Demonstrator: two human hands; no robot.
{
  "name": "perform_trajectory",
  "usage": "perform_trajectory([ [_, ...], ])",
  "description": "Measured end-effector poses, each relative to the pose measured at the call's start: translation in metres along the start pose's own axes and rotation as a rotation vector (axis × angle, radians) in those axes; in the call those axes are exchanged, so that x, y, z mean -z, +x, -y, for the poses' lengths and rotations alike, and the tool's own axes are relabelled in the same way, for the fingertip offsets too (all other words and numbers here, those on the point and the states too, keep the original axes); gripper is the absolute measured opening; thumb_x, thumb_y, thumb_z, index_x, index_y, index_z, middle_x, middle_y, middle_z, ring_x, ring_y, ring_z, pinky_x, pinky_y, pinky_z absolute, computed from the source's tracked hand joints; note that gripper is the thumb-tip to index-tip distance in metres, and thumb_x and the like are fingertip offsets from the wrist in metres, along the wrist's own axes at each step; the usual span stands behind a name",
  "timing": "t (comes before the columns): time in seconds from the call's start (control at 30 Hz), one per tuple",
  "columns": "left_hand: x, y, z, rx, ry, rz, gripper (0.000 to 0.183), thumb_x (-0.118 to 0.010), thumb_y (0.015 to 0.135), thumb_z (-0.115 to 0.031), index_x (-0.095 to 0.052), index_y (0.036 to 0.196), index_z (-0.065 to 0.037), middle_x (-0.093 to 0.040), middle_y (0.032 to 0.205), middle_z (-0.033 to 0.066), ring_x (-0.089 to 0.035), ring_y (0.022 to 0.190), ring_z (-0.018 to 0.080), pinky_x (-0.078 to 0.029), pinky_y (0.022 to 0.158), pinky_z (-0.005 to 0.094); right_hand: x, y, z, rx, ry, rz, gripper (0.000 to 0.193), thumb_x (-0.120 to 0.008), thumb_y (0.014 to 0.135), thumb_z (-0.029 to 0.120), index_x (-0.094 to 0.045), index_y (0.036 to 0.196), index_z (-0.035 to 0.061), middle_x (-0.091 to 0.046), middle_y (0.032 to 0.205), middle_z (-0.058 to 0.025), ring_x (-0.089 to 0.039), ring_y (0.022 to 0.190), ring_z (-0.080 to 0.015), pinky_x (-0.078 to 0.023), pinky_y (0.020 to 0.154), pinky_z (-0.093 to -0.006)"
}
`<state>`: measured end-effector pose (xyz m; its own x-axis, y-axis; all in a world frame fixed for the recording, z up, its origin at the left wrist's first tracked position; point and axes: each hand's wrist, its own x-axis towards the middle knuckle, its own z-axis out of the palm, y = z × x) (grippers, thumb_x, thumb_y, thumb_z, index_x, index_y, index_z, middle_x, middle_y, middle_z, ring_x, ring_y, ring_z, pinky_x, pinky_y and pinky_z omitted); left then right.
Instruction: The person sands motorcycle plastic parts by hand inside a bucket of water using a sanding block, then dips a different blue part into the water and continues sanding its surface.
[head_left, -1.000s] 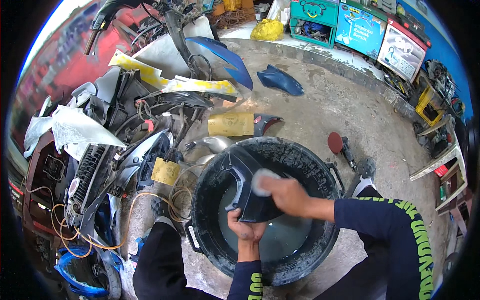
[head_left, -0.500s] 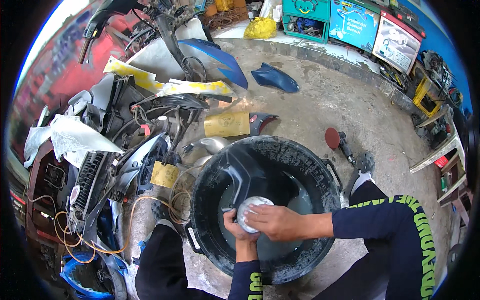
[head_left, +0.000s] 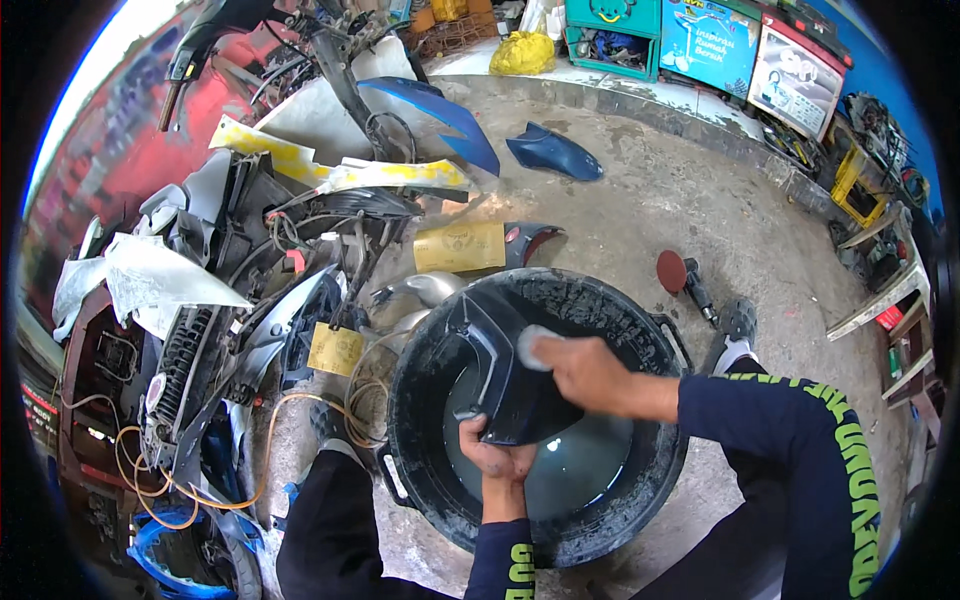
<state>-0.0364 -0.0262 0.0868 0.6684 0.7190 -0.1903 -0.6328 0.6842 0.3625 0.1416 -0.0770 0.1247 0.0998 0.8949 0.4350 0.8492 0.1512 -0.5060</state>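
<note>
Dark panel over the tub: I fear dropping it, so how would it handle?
The dark panel seems stiff, holding its angular shape with the left hand at its lower edge. It may be slippery, given the water below.

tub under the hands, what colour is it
The tub is black with pale grey smears, best seen in the head view.

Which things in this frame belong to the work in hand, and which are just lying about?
In use:
dark molded panel, held by the left hand
whitish pad, in the right hand
black tub, beneath both, with cloudy water

Apparently just lying about:
red-disc sander
dark blue panel, beyond the tub
yellow plastic bag
</note>
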Motion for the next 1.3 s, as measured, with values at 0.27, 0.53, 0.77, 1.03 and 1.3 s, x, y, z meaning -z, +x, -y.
perform_trajectory([
  [0.27,0.001,0.001,0.000,0.032,-0.081,0.077,0.066,-0.048,0.081,-0.039,-0.057,0.133,0.000,-0.061,0.134,0.0170,-0.060,0.121,0.0347,-0.046,0.106,0.0485,0.005,0.000,-0.001,-0.270,0.075,0.118,0.041,-0.055,0.081,-0.004,-0.064,0.121,-0.0033,-0.064,0.124,-0.0260,-0.061,0.121,-0.0377,-0.049,0.106,-0.0435],
  [0.53,0.007,0.004,-0.001,-0.001,-0.039,0.022,0.070,-0.049,0.079,-0.039,-0.053,0.138,-0.002,-0.061,0.135,0.0172,-0.059,0.123,0.0353,-0.043,0.109,0.0500,-0.005,-0.005,0.017,-0.061,0.121,0.050,0.049,-0.054,0.076,-0.005,-0.058,0.125,-0.0085,-0.060,0.127,-0.0310,-0.055,0.125,-0.0439,-0.046,0.107,-0.0467],
  [0.77,-0.010,-0.009,0.006,-0.026,0.057,0.058,0.072,-0.052,0.075,-0.035,-0.052,0.140,-0.002,-0.060,0.136,0.0160,-0.058,0.124,0.0345,-0.042,0.110,0.0495,0.001,-0.009,0.017,-0.124,0.045,-0.007,0.043,-0.051,0.082,-0.006,-0.058,0.125,-0.0059,-0.064,0.122,-0.0276,-0.061,0.119,-0.0387,-0.048,0.105,-0.0445],
  [1.03,-0.040,-0.020,0.000,0.174,-0.107,0.389,0.083,-0.048,0.091,-0.065,-0.045,0.146,-0.003,-0.048,0.149,0.0132,-0.046,0.137,0.0279,-0.034,0.116,0.0459,0.032,0.007,0.015,-0.337,0.287,0.060,0.045,-0.049,0.077,0.000,-0.071,0.116,0.0047,-0.068,0.106,-0.0254,-0.067,0.099,-0.0423,-0.052,0.094,-0.0433],
  [1.3,-0.011,-0.008,-0.030,0.090,0.390,0.010,0.006,-0.061,0.086,-0.002,-0.064,0.081,-0.004,-0.066,0.077,0.0034,-0.063,0.064,0.0118,-0.052,0.061,0.0221,0.023,0.002,0.015,-0.157,0.262,0.169,0.044,-0.051,0.077,0.002,-0.070,0.118,0.0028,-0.069,0.110,-0.0239,-0.067,0.103,-0.0406,-0.052,0.097,-0.0437],
])
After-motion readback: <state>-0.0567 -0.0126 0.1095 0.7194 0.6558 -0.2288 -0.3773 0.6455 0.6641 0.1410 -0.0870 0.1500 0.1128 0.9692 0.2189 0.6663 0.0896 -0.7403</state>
